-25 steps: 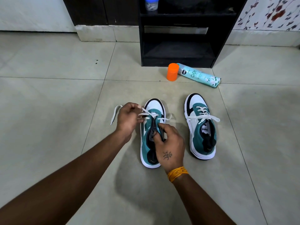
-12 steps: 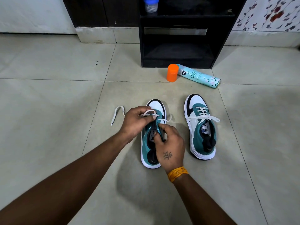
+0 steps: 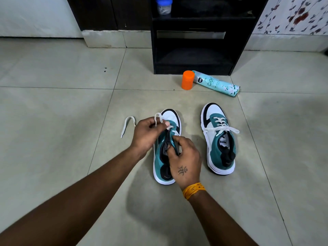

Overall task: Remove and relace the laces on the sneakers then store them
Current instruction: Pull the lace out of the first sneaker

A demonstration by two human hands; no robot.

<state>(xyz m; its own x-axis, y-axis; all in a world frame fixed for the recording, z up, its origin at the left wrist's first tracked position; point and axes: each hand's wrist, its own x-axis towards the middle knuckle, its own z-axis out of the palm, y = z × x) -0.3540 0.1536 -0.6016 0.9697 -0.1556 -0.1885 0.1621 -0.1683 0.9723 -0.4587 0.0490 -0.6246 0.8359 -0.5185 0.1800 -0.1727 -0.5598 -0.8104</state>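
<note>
Two teal, white and black sneakers stand side by side on the tiled floor. Over the left sneaker (image 3: 160, 167), my left hand (image 3: 147, 134) pinches its white lace (image 3: 128, 123) near the eyelets; a loop rises above my fingers and the loose end trails left on the floor. My right hand (image 3: 184, 158) grips that sneaker's black tongue and collar, covering its right side. The right sneaker (image 3: 219, 142) stands apart to the right, laced, with its bow tied across the top.
A black open shelf unit (image 3: 193, 41) stands against the far wall, a blue-lidded jar (image 3: 164, 5) on its upper shelf. In front of it lie a teal spray can (image 3: 217, 85) on its side and an upright orange cap (image 3: 187, 80). Bare tiles surround the sneakers.
My left hand has slid right from beside the left sneaker to above its eyelets, drawing the lace up into a loop. The right hand and the right sneaker have stayed put.
</note>
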